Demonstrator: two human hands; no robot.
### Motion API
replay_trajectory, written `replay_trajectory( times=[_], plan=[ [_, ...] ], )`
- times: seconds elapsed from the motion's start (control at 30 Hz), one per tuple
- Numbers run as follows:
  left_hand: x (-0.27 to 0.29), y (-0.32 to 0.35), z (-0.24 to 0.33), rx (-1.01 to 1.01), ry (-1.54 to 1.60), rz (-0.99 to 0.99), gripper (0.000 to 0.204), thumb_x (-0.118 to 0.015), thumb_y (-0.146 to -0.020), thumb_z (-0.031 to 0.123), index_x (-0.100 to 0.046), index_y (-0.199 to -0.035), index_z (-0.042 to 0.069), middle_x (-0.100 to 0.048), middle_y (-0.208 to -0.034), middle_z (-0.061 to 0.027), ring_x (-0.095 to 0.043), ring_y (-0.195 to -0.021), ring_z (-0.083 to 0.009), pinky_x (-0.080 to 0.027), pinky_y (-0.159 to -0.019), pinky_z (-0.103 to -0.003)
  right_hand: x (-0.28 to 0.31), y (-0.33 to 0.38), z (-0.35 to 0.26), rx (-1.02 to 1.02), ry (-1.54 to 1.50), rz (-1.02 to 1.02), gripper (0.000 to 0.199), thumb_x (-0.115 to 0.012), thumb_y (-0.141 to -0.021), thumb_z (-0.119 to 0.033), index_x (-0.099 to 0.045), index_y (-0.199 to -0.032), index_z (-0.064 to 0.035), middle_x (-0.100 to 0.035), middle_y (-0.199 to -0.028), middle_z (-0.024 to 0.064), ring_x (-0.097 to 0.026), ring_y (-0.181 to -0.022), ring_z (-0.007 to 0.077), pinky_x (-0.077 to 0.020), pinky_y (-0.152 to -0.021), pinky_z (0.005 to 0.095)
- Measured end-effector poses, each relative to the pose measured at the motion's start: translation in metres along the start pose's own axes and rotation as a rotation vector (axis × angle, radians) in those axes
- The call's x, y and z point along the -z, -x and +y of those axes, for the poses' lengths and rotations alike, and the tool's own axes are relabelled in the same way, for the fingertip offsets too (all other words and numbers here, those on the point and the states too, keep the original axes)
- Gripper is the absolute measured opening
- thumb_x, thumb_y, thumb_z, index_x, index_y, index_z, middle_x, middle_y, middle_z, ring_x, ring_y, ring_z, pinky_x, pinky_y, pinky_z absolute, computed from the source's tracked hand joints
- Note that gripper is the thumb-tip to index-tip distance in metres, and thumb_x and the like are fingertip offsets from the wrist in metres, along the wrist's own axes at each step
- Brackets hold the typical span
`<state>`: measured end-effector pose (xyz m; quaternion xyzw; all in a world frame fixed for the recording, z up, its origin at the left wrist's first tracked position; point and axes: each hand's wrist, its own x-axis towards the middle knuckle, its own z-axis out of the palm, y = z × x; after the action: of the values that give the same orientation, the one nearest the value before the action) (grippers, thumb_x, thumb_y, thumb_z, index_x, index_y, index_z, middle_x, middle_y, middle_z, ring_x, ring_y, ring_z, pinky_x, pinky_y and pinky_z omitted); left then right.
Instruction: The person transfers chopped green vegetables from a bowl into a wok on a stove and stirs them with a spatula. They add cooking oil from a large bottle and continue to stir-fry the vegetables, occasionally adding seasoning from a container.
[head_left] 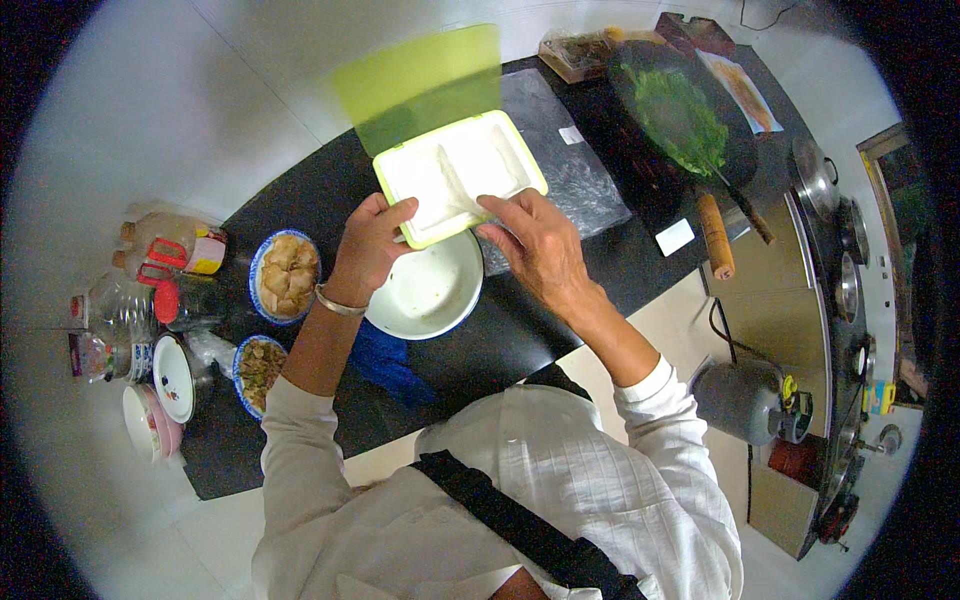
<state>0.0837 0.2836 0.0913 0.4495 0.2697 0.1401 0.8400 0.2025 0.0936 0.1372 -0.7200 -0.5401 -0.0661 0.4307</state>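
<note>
My left hand (368,245) grips the near left edge of a light green box (455,170) with its lid (420,85) flipped up. The box holds a white block, seemingly tofu. My right hand (538,245) rests its fingers on the box's near right side, touching the white block. The box is tilted over a white bowl (425,295) that stands on the black counter (320,190) just below my hands. A metal bangle circles my left wrist.
At left stand a bowl of fried pieces (286,275), a bowl of chopped food (259,370), bottles and jars (150,290). A wok of greens (680,120) sits at the back right with a wooden handle (715,235). A blue cloth (385,360) lies near.
</note>
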Motion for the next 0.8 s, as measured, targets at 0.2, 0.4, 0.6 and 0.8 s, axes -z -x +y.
replay_trajectory(
  times=[0.2, 0.4, 0.6, 0.8],
  plan=[
    [-0.04, 0.014, -0.01, 0.004, -0.046, -0.059, 0.024, -0.06, -0.081, 0.011, -0.048, -0.096, -0.004, -0.057, -0.096, -0.0139, -0.06, -0.087, -0.0223, -0.052, -0.077, -0.038, 0.01, 0.019, 0.013, -0.054, 0.015, -0.073, 0.011, -0.066, -0.073, -0.011, -0.063, -0.081, -0.0033, -0.053, -0.069, 0.0116, -0.055, -0.061, 0.0286, -0.0459, -0.053, 0.0369],
    [-0.058, 0.008, -0.024, 0.008, -0.113, -0.09, 0.025, -0.059, -0.081, 0.011, -0.049, -0.101, -0.001, -0.058, -0.101, -0.0117, -0.059, -0.093, -0.022, -0.05, -0.081, -0.04, 0.027, 0.025, 0.02, -0.033, -0.021, -0.031, 0.012, -0.06, -0.073, -0.002, -0.059, -0.084, 0.0006, -0.054, -0.074, 0.0146, -0.056, -0.066, 0.0306, -0.0469, -0.057, 0.0389],
    [-0.079, 0.005, -0.032, 0.049, -0.077, -0.083, 0.014, -0.061, -0.079, 0.008, -0.049, -0.084, 0.003, -0.058, -0.086, -0.0095, -0.06, -0.078, -0.0165, -0.053, -0.07, -0.034, 0.047, 0.019, 0.037, 0.188, 0.111, -0.105, 0.017, -0.056, -0.066, 0.004, -0.058, -0.082, 0.0016, -0.055, -0.083, 0.0145, -0.056, -0.078, 0.0306, -0.0472, -0.066, 0.0373],
    [-0.092, 0.006, -0.038, 0.066, -0.141, -0.058, 0.015, -0.062, -0.08, 0.01, -0.049, -0.083, 0.003, -0.058, -0.085, -0.009, -0.06, -0.077, -0.0167, -0.053, -0.069, -0.033, 0.059, 0.023, 0.047, 0.181, -0.037, -0.293, 0.016, -0.058, -0.069, 0.006, -0.059, -0.085, 0.0034, -0.057, -0.083, 0.0136, -0.057, -0.078, 0.0281, -0.0479, -0.066, 0.0328]
  ],
)
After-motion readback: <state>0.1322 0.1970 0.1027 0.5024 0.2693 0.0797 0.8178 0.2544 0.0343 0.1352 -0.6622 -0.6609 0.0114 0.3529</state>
